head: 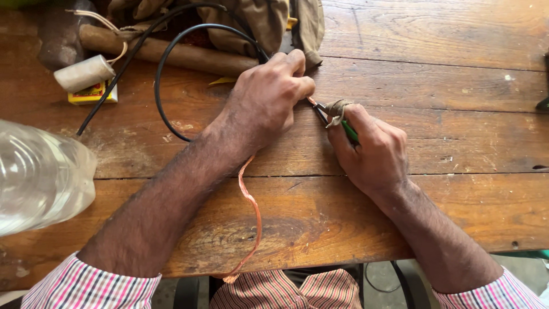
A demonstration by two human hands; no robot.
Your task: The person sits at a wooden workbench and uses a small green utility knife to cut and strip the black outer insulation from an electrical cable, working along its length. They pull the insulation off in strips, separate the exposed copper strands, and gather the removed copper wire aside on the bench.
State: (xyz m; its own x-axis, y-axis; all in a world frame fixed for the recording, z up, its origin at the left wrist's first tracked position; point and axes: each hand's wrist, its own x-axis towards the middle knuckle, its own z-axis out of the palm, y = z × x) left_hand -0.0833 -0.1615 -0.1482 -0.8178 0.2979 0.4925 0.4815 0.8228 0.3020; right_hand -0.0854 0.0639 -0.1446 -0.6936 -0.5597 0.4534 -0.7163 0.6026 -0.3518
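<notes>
Copper strand (pixel 251 209) runs from the left hand (pixel 266 100) down over the table's near edge, curling and ending frayed by the lap. Left hand fingers curled tight, pinching the bare copper tip just left of the pliers (pixel 334 114); black cable (pixel 171 74) comes out from behind the same fist and loops back toward the table's far side. Right hand (pixel 372 151) closed around the pliers' green handle, thumb on top, jaws pointing left at the copper tip, touching or nearly so; exact contact too small to tell. A bit of cloth or tape wraps the pliers near the pivot. Both hands rest on the wooden table (pixel 457 86), close together, nearly touching. Beyond the left hand: brown cloth (pixel 269 20) at the far edge, a wooden handle (pixel 171 51) lying across, a hammer head (pixel 57 37) far left. White tape roll (pixel 84 73) sits on a small yellow box (pixel 91 93), left of the cable loop. Clear plastic bottle (pixel 40 174) lies at the left edge, blurred. Striped sleeves at the bottom corners.
</notes>
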